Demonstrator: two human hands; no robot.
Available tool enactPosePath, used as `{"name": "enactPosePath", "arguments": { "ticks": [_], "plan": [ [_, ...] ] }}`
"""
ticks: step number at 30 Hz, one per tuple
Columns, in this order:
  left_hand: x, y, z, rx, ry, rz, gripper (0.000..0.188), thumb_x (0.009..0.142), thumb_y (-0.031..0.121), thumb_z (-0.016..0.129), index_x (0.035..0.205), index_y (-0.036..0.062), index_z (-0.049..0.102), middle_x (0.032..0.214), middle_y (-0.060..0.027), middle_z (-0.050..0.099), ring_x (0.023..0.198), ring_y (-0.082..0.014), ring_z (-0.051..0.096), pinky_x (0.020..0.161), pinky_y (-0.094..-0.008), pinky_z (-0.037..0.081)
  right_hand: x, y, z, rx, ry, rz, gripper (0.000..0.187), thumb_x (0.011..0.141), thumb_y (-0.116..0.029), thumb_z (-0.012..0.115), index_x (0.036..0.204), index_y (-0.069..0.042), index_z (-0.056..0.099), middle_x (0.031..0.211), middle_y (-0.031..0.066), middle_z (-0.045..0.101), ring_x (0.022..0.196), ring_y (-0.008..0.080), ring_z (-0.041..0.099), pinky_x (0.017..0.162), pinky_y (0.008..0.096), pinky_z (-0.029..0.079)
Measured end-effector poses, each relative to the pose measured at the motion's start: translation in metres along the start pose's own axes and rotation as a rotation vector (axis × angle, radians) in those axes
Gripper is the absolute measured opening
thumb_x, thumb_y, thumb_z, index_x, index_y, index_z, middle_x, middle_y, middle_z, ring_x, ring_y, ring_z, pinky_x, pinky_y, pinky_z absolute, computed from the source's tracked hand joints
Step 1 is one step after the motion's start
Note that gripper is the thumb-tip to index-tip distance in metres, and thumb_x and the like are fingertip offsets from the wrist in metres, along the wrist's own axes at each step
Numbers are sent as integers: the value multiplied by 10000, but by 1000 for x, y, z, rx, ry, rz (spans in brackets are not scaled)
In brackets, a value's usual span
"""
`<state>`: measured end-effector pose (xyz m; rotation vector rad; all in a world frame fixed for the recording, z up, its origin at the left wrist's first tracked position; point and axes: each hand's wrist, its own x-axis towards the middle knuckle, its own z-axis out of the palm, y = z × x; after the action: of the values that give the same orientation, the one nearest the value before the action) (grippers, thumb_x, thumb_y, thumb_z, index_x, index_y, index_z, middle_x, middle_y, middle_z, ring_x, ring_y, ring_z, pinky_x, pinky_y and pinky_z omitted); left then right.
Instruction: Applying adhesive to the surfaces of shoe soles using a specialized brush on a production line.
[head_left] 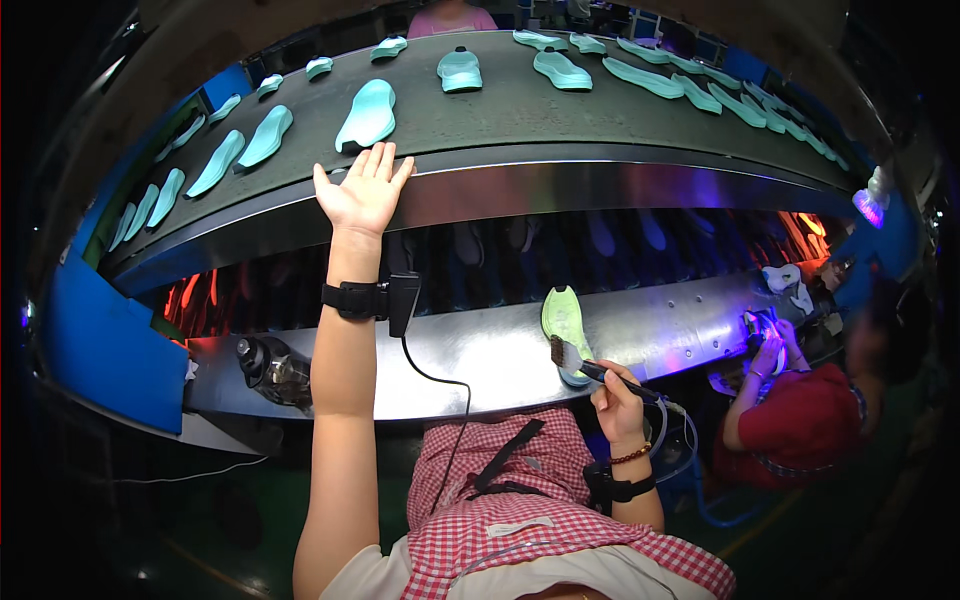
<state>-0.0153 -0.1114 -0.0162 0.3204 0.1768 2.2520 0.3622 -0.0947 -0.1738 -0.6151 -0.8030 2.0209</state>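
Note:
My left hand reaches out to the conveyor's near edge, palm up and fingers spread, holding nothing. Just beyond its fingertips lies a teal shoe sole on the dark belt. In my right hand is a black-handled brush with a thin clear tube at its handle end. The brush's dark bristles are over a pale yellow-green shoe sole on the metal bench; whether they touch it I cannot tell. The brush partly covers that sole's near end.
Several more teal soles lie along the belt. A dark bottle stands at the left of the metal bench. Glowing orange heat shows under the conveyor at both ends. To the right, a person in red works under purple light.

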Motion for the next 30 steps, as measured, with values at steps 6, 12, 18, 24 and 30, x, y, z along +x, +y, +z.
{"name": "enactPosePath", "arguments": {
  "ticks": [6, 12, 18, 24, 30],
  "plan": [
    [0, -2, 10, 174, 42, 2, 774, 836, 554, 287, 1355, 19, 78, 1425, -141, 65, 1317, -261, 102, 1031, -481, 161, 5, 7, -8, 52, 31, 27, 200, 828, -58, 516, 995, 49, 536, 895, 150, 612, 478, 90, 471, 459, 192, 383],
    [6, -3, 25, 400, 48, -19, 616, 883, 439, 305, 1290, -21, 271, 1364, -170, 248, 1275, -269, 226, 1016, -460, 232, 6, 5, -12, -47, 39, 45, 183, 829, -49, 492, 983, 37, 540, 926, 155, 604, 488, 103, 475, 470, 205, 393],
    [40, -22, 69, 1084, -31, -140, 475, 860, 36, 349, 1301, -59, 200, 1304, -216, 330, 1164, -264, 415, 940, -338, 390, 20, 10, -30, -4, 80, 82, 203, 820, -51, 503, 992, 53, 535, 877, 135, 606, 512, 101, 495, 485, 203, 404],
    [121, -35, 96, 2349, -328, 26, 630, 701, -36, 386, 1314, -19, 238, 1312, -229, 325, 1208, -318, 346, 998, -323, 283, 27, 19, -43, 64, 90, 102, 207, 817, -56, 520, 987, 58, 552, 870, 133, 608, 523, 96, 501, 489, 188, 419],
    [170, -53, 91, 2959, -473, 136, 755, 643, 71, 500, 1341, 64, 213, 1354, -213, 254, 1253, -322, 264, 1027, -360, 229, 24, 29, -51, -73, 85, 62, 236, 799, -21, 551, 1026, 45, 557, 867, 91, 606, 623, 82, 516, 571, 182, 435]
  ]
}}
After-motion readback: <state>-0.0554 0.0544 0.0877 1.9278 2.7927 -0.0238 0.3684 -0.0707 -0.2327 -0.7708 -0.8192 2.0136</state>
